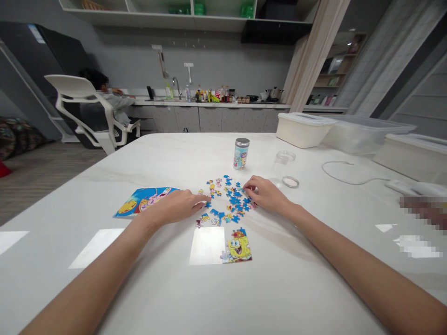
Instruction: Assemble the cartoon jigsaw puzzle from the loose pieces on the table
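Puzzle pieces (235, 201) could scatter if you sweep sideways; your left hand (179, 204) points; your right hand (264, 192) curls (whether either pinches one, I cannot tell).

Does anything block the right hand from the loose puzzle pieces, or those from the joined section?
Nothing visible does: the right hand is at the loose pieces, and only tabletop separates them from the joined section.

The white table (157, 298) is brightly lit, and angular patches of glare (207, 245) shine on its top. Near the right forearm (335, 246) the shadow is pale and soft. Toward the edges the view stretches, and pixel blocks (424, 211) hide small parts at right.
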Motion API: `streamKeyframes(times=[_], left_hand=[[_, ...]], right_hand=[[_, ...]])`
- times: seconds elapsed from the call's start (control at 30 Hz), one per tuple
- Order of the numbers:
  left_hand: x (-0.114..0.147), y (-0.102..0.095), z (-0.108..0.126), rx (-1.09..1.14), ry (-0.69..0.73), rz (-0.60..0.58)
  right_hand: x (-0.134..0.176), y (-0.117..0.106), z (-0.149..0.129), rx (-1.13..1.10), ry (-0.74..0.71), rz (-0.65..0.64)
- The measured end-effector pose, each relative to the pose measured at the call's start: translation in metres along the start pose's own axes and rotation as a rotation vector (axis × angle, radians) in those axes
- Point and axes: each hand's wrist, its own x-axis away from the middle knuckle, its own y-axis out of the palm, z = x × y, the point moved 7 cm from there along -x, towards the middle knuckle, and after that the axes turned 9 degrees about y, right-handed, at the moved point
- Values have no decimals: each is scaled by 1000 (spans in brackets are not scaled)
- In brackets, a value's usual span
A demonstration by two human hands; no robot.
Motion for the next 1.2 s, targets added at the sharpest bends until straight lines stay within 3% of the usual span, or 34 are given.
streamKeyframes(times=[0.17, 0.37, 0.83, 1.2], left_hand=[[0, 4, -6, -48, -31, -27], [0, 2, -4, -57, -35, -13], [0, 2, -2, -67, -10, 1], [0, 0, 0, -45, -28, -25]], right_hand=[[2, -2, -8, -52, -31, -28], [11, 7, -25, -169, -227, -243], [11, 12, -25, -260, -152, -336], [8, 11, -18, -158, -109, -287]])
